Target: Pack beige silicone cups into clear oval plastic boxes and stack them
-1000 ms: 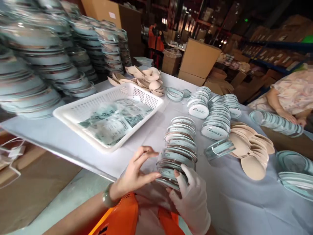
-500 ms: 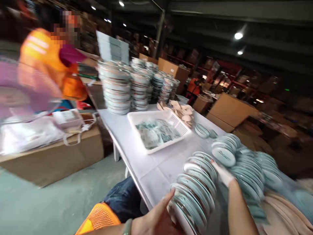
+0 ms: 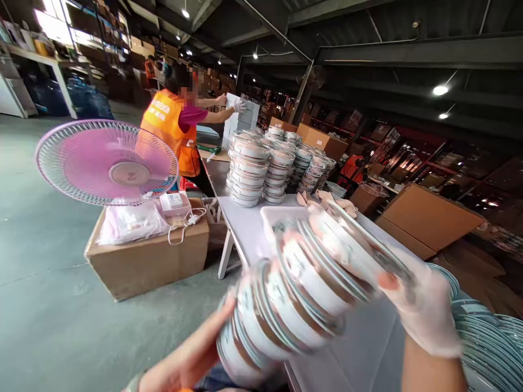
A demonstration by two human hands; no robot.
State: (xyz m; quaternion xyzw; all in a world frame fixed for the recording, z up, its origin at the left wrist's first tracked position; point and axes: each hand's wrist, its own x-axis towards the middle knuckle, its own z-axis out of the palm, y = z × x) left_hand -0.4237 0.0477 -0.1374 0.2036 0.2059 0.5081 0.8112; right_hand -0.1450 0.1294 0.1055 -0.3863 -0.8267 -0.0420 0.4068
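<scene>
Both hands clamp a row of round lidded cases (image 3: pixel 302 288) end to end above the worktop (image 3: pixel 249 228) edge — left hand (image 3: pixel 188 359) low-left, gloved right hand (image 3: pixel 425 310) upper-right — long axis slanting up rightward

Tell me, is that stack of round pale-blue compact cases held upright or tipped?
Tipped: the stack of round pale-blue compact cases lies slanted, between the bare left hand and gloved right hand.
</scene>
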